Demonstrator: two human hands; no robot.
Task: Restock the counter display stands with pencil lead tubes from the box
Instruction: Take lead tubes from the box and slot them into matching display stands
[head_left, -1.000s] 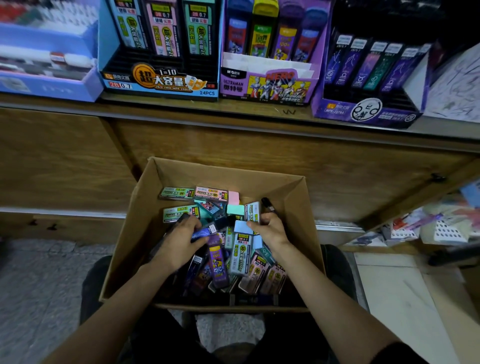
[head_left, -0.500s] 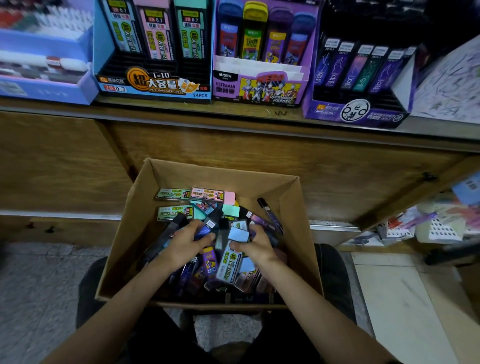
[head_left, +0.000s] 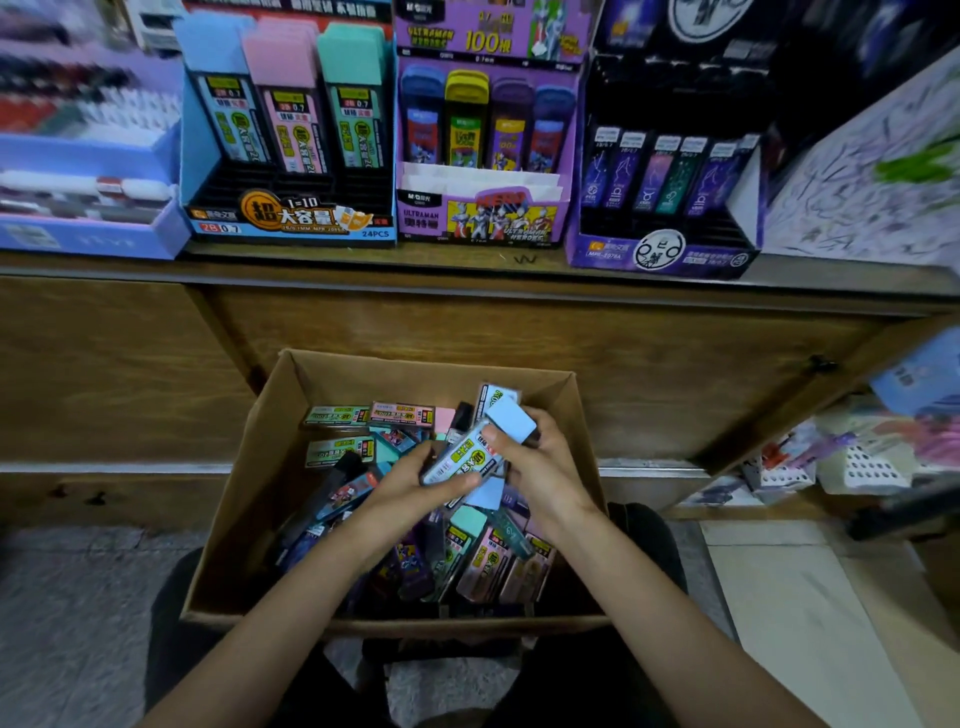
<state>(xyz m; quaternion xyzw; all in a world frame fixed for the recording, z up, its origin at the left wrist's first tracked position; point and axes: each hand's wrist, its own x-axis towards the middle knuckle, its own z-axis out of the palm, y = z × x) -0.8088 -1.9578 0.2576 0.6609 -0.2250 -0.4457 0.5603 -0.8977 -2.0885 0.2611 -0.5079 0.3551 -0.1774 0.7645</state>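
1. the left hand (head_left: 415, 486) and right hand (head_left: 543, 467), digging a second ago, now pinch a blue-capped lead tube (head_left: 465, 460), perhaps two, just above the cardboard box (head_left: 244, 493).
2. pick looks done; the blue display stand (head_left: 291, 223), upper left, comes next.

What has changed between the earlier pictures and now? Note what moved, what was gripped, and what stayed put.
Both hands rose out of the pile. The left hand and right hand now grip a few blue-capped tubes between them, lifted above the pile toward the far right corner of the box. The box and the counter display stands stayed put.
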